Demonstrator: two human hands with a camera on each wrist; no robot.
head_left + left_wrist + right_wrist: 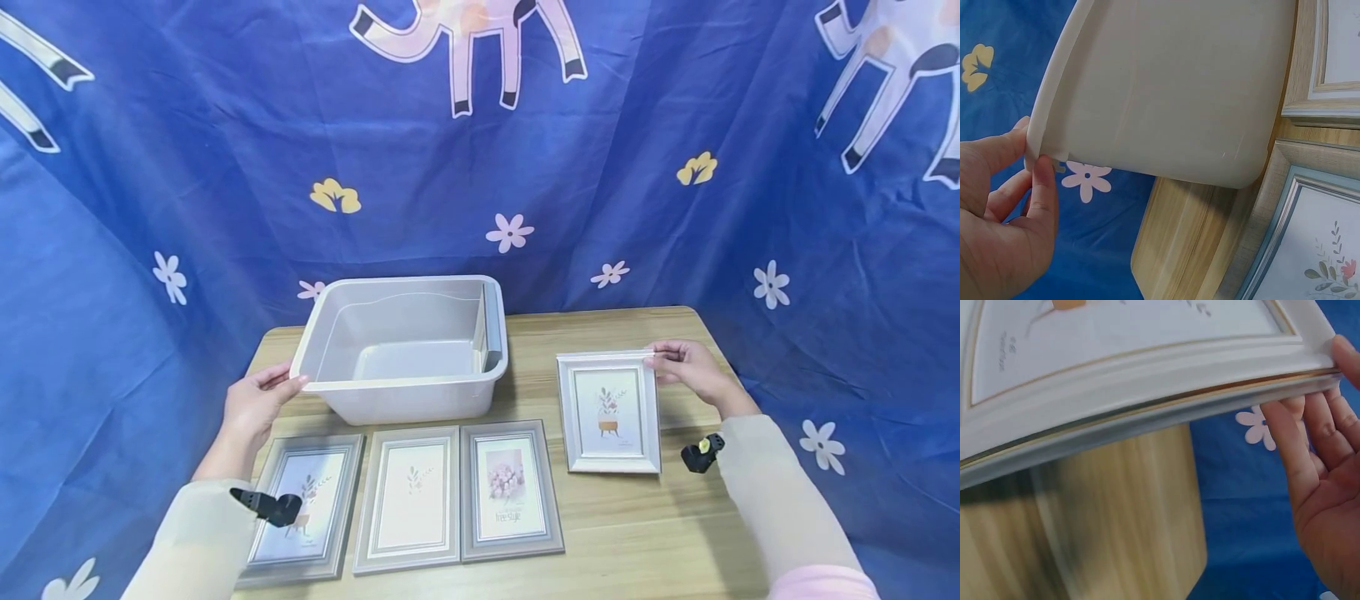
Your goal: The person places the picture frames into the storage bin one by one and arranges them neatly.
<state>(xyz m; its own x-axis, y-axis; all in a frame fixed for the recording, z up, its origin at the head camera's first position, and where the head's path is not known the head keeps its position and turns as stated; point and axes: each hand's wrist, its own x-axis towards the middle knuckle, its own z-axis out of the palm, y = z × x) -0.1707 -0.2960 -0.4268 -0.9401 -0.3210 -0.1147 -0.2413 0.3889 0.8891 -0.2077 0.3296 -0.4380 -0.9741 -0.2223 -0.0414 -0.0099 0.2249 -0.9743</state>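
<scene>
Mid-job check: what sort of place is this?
Probably a small makeshift recording booth, judging by the patterned blue cloth hung behind and on both sides, the wooden table set within it, and the black wrist-worn devices.

Gripping bin [405,383] near centre with left hand [253,403]; holding white frame [609,414] mid-right with right hand [696,368], near three frames [409,498] lower centre-left.

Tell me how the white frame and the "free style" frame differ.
The white frame is held by the right hand; the "free style" frame lies flat on the table. The white frame pictures a potted plant; the "free style" frame, pink flowers. Both are rectangular picture frames.
</scene>
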